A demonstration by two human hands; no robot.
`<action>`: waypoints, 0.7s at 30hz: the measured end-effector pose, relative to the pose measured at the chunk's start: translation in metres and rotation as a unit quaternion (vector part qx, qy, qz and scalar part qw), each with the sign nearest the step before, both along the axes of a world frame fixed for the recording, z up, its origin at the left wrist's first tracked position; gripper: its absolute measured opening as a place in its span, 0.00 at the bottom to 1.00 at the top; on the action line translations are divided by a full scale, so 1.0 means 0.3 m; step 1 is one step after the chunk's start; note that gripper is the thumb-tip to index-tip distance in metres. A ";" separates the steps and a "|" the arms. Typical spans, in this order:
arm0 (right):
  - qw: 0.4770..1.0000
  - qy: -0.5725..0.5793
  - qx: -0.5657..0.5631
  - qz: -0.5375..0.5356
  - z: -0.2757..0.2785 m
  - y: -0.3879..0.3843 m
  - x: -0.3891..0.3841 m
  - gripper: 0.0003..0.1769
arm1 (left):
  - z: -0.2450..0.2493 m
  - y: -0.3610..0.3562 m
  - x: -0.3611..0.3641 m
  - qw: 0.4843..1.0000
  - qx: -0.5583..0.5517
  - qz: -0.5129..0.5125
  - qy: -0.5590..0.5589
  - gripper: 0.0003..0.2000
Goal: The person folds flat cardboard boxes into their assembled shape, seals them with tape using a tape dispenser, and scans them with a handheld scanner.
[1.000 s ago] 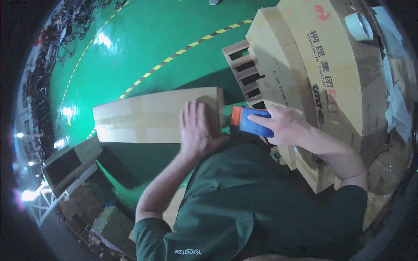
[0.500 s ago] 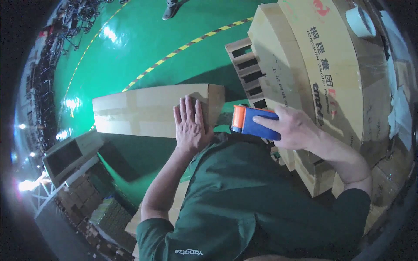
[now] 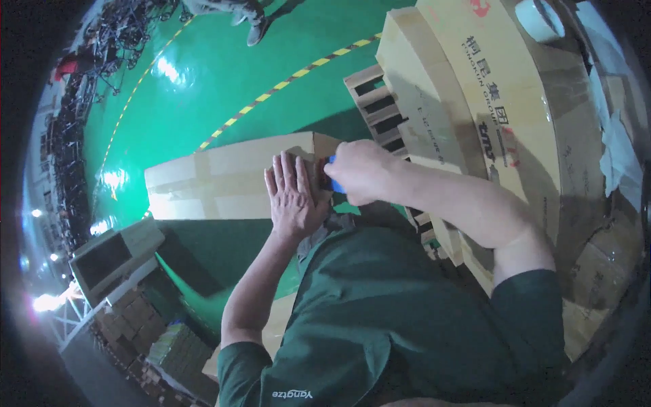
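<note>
A long brown cardboard carton lies in front of me, with tape along its top. My left hand rests flat on the carton near its right end, fingers stretched out. At that end, my right hand is wrapped round a blue-and-orange tape dispenser. Most of the dispenser is hidden behind the fingers. Its front is against or very close to the carton's end face; contact cannot be made out exactly.
Large printed cartons are stacked on my right, with a white tape roll on top. Beside them is a wooden pallet. Another person's shoe shows on the green floor beyond a yellow-black line. Stacked goods stand lower left.
My right hand has moved left with the tape dispenser, from beside the carton to its end face. My left hand stays flat on top. More of the other person's legs shows.
</note>
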State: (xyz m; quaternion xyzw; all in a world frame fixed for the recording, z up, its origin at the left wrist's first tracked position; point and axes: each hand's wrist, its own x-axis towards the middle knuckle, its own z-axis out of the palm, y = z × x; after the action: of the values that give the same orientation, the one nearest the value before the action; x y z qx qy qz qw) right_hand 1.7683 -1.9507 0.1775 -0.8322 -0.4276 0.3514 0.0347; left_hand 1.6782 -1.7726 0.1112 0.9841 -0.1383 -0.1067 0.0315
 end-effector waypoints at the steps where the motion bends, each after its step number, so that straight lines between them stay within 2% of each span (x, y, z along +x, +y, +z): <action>1: 1.000 -0.006 0.004 0.004 0.002 0.033 0.008 0.16 | -0.009 0.002 -0.002 1.000 -0.001 -0.004 -0.007 0.38; 3: 1.000 -0.024 0.003 0.016 0.007 0.085 0.005 0.14 | -0.017 0.005 -0.014 1.000 0.014 0.010 -0.001 0.42; 4: 0.999 -0.030 0.004 0.017 -0.056 0.105 -0.001 0.14 | -0.027 0.004 -0.018 1.000 0.019 0.011 -0.001 0.43; 6: 0.979 -0.057 0.181 -0.073 -0.286 0.132 -0.037 0.21 | -0.030 0.002 -0.024 1.000 0.006 0.005 -0.010 0.44; 7: 0.968 -0.068 0.225 -0.091 -0.392 0.108 -0.066 0.23 | -0.027 0.005 -0.019 1.000 0.003 0.006 -0.016 0.44; 10: 0.982 0.015 0.069 -0.174 -0.650 -0.100 -0.208 0.23 | -0.012 0.004 -0.028 1.000 0.023 0.012 0.000 0.41; 11: 0.928 0.068 0.167 -0.327 -0.644 -0.154 -0.225 0.26 | -0.015 0.005 -0.029 1.000 0.017 0.013 -0.006 0.42; 12: 0.832 0.122 0.255 -0.477 -0.636 -0.207 -0.262 0.30 | -0.012 0.008 -0.035 1.000 0.013 0.006 -0.007 0.43; 13: 0.772 0.143 0.295 -0.545 -0.590 -0.241 -0.262 0.32 | -0.008 0.004 -0.025 1.000 0.010 0.002 -0.011 0.43; 15: 0.661 0.177 0.519 -0.513 -0.450 -0.243 -0.240 0.38 | -0.001 0.003 -0.023 1.000 0.003 0.012 -0.003 0.44; 16: 0.624 0.184 0.570 -0.502 -0.425 -0.229 -0.242 0.40 | -0.004 0.003 -0.023 1.000 0.002 0.012 0.000 0.45; 19: 0.657 0.087 0.640 -0.389 -0.520 -0.131 -0.249 0.41 | -0.030 0.012 -0.017 0.999 -0.020 0.006 -0.029 0.46; 21: 0.693 -0.002 0.618 -0.371 -0.633 -0.071 -0.248 0.42 | -0.029 0.018 -0.011 1.000 0.010 0.017 -0.010 0.47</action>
State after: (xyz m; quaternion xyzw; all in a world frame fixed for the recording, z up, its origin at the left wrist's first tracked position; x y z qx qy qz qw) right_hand 1.6940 -1.9721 -0.0123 -0.7146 -0.2047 -0.0359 0.6679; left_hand 1.6749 -1.7671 0.1024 0.9876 -0.1211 -0.0976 0.0225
